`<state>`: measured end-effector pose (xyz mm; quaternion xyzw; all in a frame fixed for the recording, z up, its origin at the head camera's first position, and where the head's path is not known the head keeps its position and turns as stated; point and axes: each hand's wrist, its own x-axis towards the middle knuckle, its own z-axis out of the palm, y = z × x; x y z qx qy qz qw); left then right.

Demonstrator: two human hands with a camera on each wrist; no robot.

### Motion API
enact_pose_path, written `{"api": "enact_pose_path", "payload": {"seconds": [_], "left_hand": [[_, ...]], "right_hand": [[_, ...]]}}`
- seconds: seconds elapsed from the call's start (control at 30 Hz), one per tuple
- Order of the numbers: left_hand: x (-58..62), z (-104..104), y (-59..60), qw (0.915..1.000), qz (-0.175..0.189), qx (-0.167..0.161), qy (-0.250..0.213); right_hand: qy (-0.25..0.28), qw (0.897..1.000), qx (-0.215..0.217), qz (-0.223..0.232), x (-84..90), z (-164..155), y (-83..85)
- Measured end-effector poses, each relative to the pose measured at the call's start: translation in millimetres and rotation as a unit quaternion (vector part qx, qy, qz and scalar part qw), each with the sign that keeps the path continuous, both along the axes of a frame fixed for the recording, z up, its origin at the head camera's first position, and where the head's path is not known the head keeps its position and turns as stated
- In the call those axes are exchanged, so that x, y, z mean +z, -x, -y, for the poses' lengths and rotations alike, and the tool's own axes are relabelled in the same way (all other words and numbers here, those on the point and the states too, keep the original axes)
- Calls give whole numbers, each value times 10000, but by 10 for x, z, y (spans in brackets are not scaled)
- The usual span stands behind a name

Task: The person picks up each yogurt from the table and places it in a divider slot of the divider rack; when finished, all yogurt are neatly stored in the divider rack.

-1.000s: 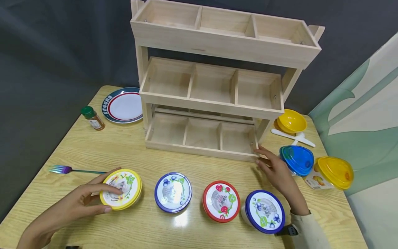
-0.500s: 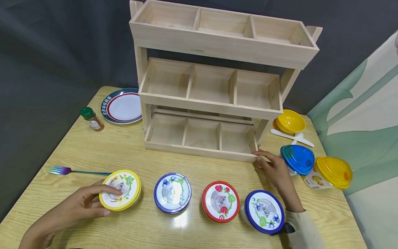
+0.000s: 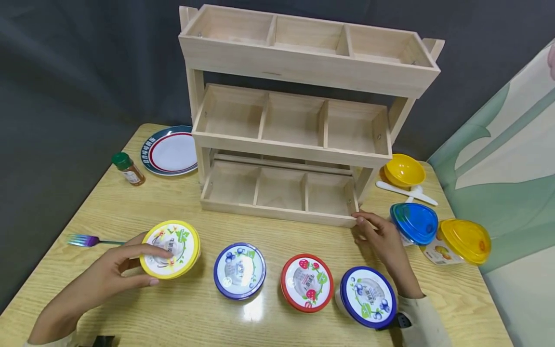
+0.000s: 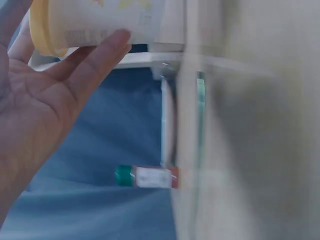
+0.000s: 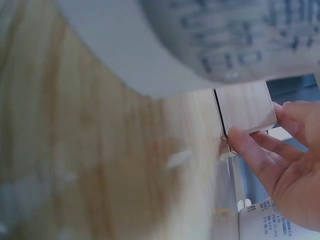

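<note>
My left hand (image 3: 114,267) grips a round tub with a yellow lid (image 3: 184,253), fingers over the lid and thumb low at its side. In the left wrist view this white-walled tub (image 4: 110,22) is off the tabletop. My right hand (image 3: 383,241) holds the front right corner of a three-tier wooden shelf (image 3: 277,214), at its lowest tier. The right wrist view has thumb and fingers on either side of that shelf corner (image 5: 250,107). Between the hands stand a blue-lidded tub (image 3: 239,271), a red-lidded tub (image 3: 307,283) and another blue-lidded tub (image 3: 368,296).
A rainbow-coloured fork (image 3: 91,240), a green-capped spice jar (image 3: 128,169) and a plate (image 3: 169,150) lie left. To the right are a yellow bowl (image 3: 404,170), white cutlery (image 3: 407,193), a blue-lidded container (image 3: 415,224) and a yellow-lidded container (image 3: 459,241).
My left hand has lifted the yellow-lidded tub and moved it slightly toward the shelf. My right hand stays at the shelf corner, its fingers drawn in a little closer around it.
</note>
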<state>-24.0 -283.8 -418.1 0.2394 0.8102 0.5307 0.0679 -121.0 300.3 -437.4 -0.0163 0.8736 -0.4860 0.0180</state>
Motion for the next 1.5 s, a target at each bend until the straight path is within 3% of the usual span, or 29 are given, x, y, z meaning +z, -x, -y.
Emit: {"api": "enact_pose_path", "payload": {"seconds": [0.13, 0.27, 0.57, 0.7, 0.83, 0.97, 1.17, 1.4, 1.5], "left_hand": [[211, -86, 70, 9978, -311, 302, 498], [423, -182, 92, 9946, -645, 399, 711], [922, -467, 195, 9810, -1761, -84, 816], [1138, -566, 337, 9740, -2118, -418, 681], [1300, -658, 538, 9677, -2424, -382, 585], [1399, -777, 750, 9671, -2510, -99, 415], [1483, -920, 1075, 9774, -2112, 87, 47], [1451, -894, 1511, 9825, -1697, 134, -760], [1415, -881, 1630, 9836, -1618, 239, -757]], "right_hand": [[168, 9998, 0, 48, -3, -2, -2], [295, 9994, -72, 141, -26, -4, 10], [376, 9979, -301, 435, -10, -4, -8], [403, 9979, -343, 369, -22, -7, -11], [443, 9979, -367, 300, -47, -11, -12], [491, 9978, -383, 223, -69, -4, -10], [552, 9972, -428, 262, -85, 13, -5], [399, 9979, -453, 236, -73, 22, -7], [273, 9987, -406, 120, -60, 36, -4]]}}
